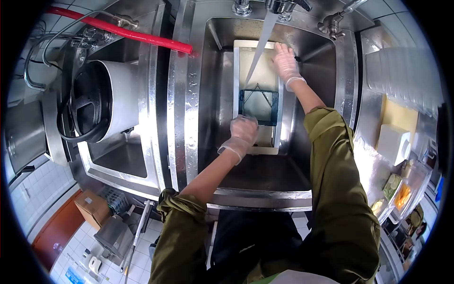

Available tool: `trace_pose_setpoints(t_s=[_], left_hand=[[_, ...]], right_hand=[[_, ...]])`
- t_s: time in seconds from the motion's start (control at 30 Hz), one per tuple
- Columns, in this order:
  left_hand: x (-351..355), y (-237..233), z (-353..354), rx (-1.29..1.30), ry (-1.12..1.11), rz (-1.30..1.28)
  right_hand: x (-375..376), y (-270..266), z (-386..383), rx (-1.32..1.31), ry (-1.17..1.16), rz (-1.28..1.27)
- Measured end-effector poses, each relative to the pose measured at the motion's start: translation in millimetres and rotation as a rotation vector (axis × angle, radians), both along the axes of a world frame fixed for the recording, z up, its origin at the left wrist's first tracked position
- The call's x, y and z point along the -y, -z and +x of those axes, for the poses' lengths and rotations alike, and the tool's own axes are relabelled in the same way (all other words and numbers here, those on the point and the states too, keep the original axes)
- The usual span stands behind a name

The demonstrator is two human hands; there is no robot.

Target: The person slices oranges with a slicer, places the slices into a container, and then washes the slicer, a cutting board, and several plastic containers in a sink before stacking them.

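In the sink basin (pixel 307 113) lies a long white tray (pixel 237 71). A dark teal rectangular frame (pixel 275 109) with thin angled rods sits inside it. My right hand (pixel 286 65), in a clear plastic glove, grips the tray's far right corner. My left hand (pixel 242 134), gloved the same way, is closed at the tray's near left side, close to the frame's lower corner. Its fingertips are slightly blurred, and what they hold, if anything, is hidden. A stream of water (pixel 261 45) runs from the faucet (pixel 279 4) into the tray.
Left of the sink, a red hose (pixel 127 33) crosses the metal edge, and a large white pot with a black lid (pixel 106 102) stands over a second basin. On the right counter are stacked clear containers (pixel 402 75) and a white box (pixel 394 144).
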State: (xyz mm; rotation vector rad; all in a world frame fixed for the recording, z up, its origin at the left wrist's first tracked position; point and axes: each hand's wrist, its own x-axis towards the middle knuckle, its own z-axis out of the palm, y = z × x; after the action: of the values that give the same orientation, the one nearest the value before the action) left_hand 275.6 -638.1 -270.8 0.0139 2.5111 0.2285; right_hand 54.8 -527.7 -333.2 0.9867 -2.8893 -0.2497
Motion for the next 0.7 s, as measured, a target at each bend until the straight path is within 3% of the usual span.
trace_pose_setpoints(t_s=[0.27, 0.37, 0.47, 0.5, 0.6, 0.7], left_hand=[[-0.8, 0.5, 0.5, -0.043, -0.018, 0.014], [-1.5, -2.0, 0.6, -0.065, -0.002, -0.001], [-1.9, -2.7, 3.4, -0.089, 0.002, -0.023], [-2.0, -2.6, 3.2, -0.101, 0.0, -0.03], [-0.9, -5.5, 2.4, -0.102, 0.008, 0.008], [-2.3, -9.3, 0.3, -0.077, 0.007, -0.024]], right_hand=[[20.1, 7.6, 2.3, 0.061, 0.051, -0.052], [23.5, 21.7, -2.2, -0.094, -0.019, -0.059], [34.8, 31.2, -0.6, -0.127, 0.062, -0.059], [35.8, 21.2, 2.2, -0.104, 0.009, 0.132], [38.4, 12.7, 9.6, 0.313, 0.023, 0.128], [32.4, 7.0, 12.1, 0.289, -0.001, 0.091]])
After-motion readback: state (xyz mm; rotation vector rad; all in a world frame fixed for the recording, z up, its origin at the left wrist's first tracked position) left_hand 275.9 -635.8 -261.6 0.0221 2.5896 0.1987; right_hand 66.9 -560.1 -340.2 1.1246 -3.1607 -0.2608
